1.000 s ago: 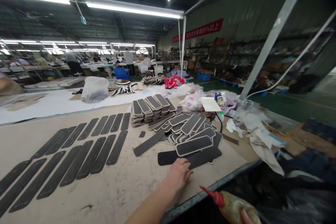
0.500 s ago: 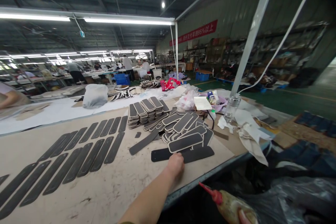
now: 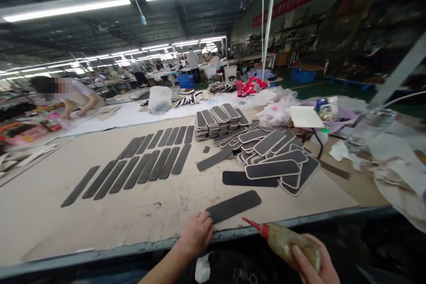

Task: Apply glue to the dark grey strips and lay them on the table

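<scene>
Moved since the earlier frame, the left hand [image 3: 197,232] at lower centre now grips the lower-left end of a strip [image 3: 236,205] at the bench [image 3: 126,222] edge. It looks light, thin and bendable, best taken by an end; its long axis slants up rightward. Lower right, a bottle [image 3: 286,243], probably squeezable, is clasped in the right hand [image 3: 322,259], nozzle [image 3: 253,224] aimed up-left.

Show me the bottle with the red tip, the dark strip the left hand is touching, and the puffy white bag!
Bottle [image 3: 283,243], head view: middle of its yellowish body.
Dark strip [image 3: 235,206], head view: middle of its flat top.
White bag [image 3: 159,100], head view: its front side.
</scene>
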{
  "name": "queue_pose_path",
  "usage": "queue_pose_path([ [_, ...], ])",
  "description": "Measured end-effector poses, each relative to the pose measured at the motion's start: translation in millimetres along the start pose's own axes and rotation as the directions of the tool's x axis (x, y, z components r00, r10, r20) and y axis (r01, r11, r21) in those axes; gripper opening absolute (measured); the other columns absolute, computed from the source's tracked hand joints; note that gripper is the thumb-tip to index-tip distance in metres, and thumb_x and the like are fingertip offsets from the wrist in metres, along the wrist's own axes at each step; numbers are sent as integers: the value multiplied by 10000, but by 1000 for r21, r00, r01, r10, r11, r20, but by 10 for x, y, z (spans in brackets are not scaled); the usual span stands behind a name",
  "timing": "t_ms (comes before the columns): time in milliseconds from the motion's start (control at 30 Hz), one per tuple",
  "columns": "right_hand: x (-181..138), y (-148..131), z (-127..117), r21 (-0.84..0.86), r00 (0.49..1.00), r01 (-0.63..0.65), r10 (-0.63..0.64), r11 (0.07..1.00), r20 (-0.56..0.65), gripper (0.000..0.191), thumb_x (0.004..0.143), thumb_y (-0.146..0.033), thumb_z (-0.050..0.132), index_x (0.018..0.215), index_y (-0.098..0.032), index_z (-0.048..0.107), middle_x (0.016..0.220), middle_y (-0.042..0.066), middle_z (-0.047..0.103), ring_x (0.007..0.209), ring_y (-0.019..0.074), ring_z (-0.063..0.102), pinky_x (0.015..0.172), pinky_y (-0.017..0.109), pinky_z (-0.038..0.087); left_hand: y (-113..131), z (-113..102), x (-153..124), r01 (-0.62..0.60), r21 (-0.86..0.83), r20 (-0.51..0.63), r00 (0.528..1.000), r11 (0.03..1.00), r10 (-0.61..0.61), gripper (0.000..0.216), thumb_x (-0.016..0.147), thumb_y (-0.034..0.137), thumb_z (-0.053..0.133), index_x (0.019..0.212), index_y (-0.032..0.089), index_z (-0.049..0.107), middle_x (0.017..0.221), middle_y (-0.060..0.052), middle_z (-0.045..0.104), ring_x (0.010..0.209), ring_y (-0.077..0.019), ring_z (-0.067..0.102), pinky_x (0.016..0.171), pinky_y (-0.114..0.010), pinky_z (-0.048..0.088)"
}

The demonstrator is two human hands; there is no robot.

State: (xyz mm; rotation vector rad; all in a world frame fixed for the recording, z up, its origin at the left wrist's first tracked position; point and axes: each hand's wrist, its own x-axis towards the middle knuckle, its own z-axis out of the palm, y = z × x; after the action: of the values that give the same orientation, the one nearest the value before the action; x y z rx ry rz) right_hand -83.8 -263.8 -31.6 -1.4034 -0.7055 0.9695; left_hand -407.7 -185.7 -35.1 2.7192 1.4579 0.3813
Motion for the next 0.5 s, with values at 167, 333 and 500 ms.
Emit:
queue_pose_path([
  [167, 71, 4, 568, -371, 916, 401, -359, 838, 179, 448, 761, -534, 687, 1047, -216, 552, 907, 34, 638, 759, 218, 627, 642, 279, 543, -62, 124, -195, 47, -234, -147, 986, 971, -83, 250, 911, 110, 416, 1032, 175, 624, 1050, -102, 615, 954, -199, 579, 862, -360, 532],
  [333, 61, 93, 936, -394, 734, 679, -571, 619, 368, 283, 876, -422, 604, 1065, -223, 537, 956, 57, 597, 828, 230, 607, 722, 333, 534, -193, 70, -215, -26, -297, -161, 987, 954, -24, 272, 925, 117, 421, 1086, 175, 633, 1061, -99, 650, 936, -198, 589, 868, -379, 522],
  [500, 23, 95, 1125, -332, 646, 761, -601, 557, 471, 215, 915, -324, 575, 1085, -217, 498, 935, 59, 563, 814, 216, 586, 700, 321, 523, -241, 105, -188, -39, -322, -175, 984, 946, -19, 249, 927, 115, 442, 1053, 172, 649, 1032, -91, 662, 905, -190, 590, 829, -352, 515],
])
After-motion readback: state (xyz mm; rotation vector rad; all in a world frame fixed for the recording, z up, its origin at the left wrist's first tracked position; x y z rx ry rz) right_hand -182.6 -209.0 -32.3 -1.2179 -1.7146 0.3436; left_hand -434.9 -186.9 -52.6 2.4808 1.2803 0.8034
